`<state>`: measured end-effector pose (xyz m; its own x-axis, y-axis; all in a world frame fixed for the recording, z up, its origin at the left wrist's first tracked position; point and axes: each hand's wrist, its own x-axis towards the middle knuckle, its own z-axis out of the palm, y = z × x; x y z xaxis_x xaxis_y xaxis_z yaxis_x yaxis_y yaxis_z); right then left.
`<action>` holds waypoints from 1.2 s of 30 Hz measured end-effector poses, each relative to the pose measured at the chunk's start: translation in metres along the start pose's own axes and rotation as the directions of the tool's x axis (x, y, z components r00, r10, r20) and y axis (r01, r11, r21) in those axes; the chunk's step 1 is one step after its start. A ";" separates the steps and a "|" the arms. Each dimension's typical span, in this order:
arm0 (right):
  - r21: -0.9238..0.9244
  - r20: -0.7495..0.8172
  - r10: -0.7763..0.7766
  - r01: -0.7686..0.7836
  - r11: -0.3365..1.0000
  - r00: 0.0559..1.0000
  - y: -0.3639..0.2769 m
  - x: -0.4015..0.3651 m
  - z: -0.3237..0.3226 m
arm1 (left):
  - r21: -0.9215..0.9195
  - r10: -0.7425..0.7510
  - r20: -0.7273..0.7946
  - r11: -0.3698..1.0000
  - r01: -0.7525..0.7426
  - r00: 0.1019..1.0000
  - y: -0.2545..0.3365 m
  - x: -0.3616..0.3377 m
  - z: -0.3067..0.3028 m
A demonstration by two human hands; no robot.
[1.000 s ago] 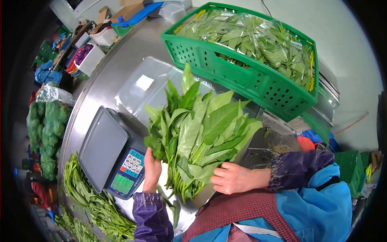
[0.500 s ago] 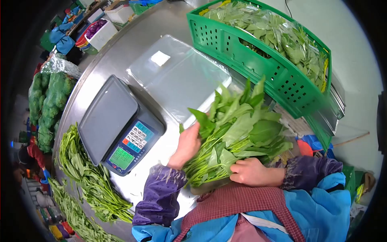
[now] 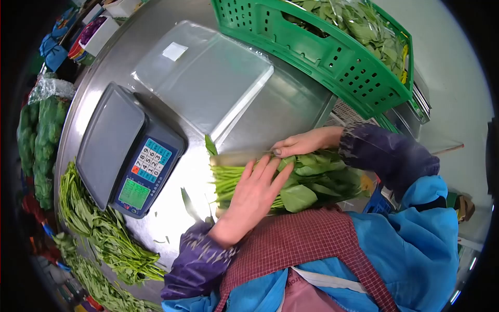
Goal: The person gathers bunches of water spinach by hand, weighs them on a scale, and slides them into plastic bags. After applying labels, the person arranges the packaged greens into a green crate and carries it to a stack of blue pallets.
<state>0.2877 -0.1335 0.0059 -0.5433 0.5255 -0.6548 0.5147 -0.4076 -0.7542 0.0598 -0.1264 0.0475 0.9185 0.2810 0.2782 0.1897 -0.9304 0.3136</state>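
A bunch of leafy greens (image 3: pixel 299 200) lies on its side at the table's front edge, stems to the left and leaves to the right. Across the stems rests my left hand (image 3: pixel 254 190), its fingers spread. At the bunch's upper edge is my right hand (image 3: pixel 299 145), with thumb and fingers pressed together; what they pinch is too small to make out. A pale flat strip shows along the bunch's far side, left of my right hand. The grey scale (image 3: pixel 132 151) stands to the left, its display lit green and its tray bare.
Clear plastic bags (image 3: pixel 202 78) lie flat beyond the scale. A green crate (image 3: pixel 312 47) holding bagged greens is at the back right. More greens (image 3: pixel 106 231) lie at the near left, and net sacks of green produce (image 3: pixel 47 151) stand past the table's left edge.
The bunch has gone from tilted up in both hands to lying flat. My left hand has opened over the stems, and my right hand has moved to the far side. The view has shifted.
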 end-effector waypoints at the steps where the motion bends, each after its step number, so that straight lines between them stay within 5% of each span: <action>1: -0.001 0.016 -0.004 0.004 1.000 1.000 -0.001 -0.001 0.003 | 0.001 -0.015 0.005 1.000 0.015 1.000 0.003 -0.010 -0.009; 3: -0.011 0.000 -0.183 0.183 0.983 0.983 -0.008 -0.006 0.012 | -0.388 -0.099 0.035 0.915 0.105 0.994 0.008 -0.033 -0.026; 5: -0.062 -0.040 -0.183 0.180 0.982 0.982 -0.012 -0.013 0.027 | -0.363 -0.136 0.085 0.918 0.158 0.987 0.011 -0.059 -0.032; 7: -0.397 -0.189 -0.243 0.152 0.905 0.951 -0.022 -0.022 0.043 | -0.335 -0.179 0.125 0.918 0.212 0.976 0.010 -0.070 -0.027; 9: -0.487 -0.240 -0.255 0.111 0.866 0.937 -0.029 -0.025 0.063 | -0.216 -0.056 0.201 0.971 0.100 0.978 0.004 -0.078 -0.019; 11: -0.685 -0.276 -0.171 -0.069 0.725 0.946 -0.035 -0.026 0.076 | -0.153 -0.039 0.090 0.987 0.052 0.995 -0.003 -0.060 -0.007; 13: -0.721 -0.241 -0.170 -0.059 0.690 0.955 -0.028 -0.026 0.074 | -0.154 -0.056 0.004 0.987 0.056 0.998 -0.015 -0.047 0.011; 17: -0.480 -0.189 -0.237 0.120 0.869 0.953 -0.001 -0.031 0.048 | -0.302 -0.143 -0.025 0.945 0.128 0.989 -0.033 -0.018 0.016; 19: 0.183 -0.024 -0.079 0.082 0.980 0.997 -0.002 -0.035 0.037 | -0.310 -0.122 -0.030 0.945 0.107 0.992 -0.041 0.001 0.022; 21: 0.101 -0.130 -0.208 0.222 0.970 0.969 0.000 -0.037 0.048 | -0.336 -0.047 -0.055 0.942 0.026 0.997 -0.047 0.022 0.027; 23: 0.189 -0.202 -0.045 0.084 0.978 0.978 -0.004 -0.048 0.043 | -0.357 -0.012 -0.002 0.934 0.011 1.000 -0.065 0.041 0.028; 25: 0.163 -0.242 -0.096 0.138 0.977 0.966 0.012 -0.057 0.036 | -0.483 -0.100 -0.118 0.875 0.031 0.988 -0.100 0.062 0.043; 27: 0.140 -0.284 -0.145 0.190 0.972 0.948 0.031 -0.072 0.033 | -0.533 -0.548 -0.159 0.748 0.396 0.821 -0.145 0.072 0.054; 30: 0.137 -0.425 0.007 0.057 0.989 0.905 0.041 -0.102 0.027 | -0.324 -0.620 -0.050 0.752 0.574 0.783 -0.179 0.076 0.060; 32: 0.144 -0.492 0.027 0.051 0.988 0.870 0.052 -0.110 0.026 | 0.158 -0.532 0.034 0.838 0.522 0.846 -0.185 0.074 0.080; 36: 0.154 -0.607 0.095 -0.001 0.988 0.789 0.050 -0.112 0.027 | 0.319 -0.567 -0.033 0.775 0.546 0.823 -0.204 0.081 0.097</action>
<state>0.3563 -0.2332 0.0398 0.0230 0.8290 -0.5588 0.4066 -0.5184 -0.7523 0.1297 0.0634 -0.0821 0.6369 0.7666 0.0817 0.7593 -0.6421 0.1057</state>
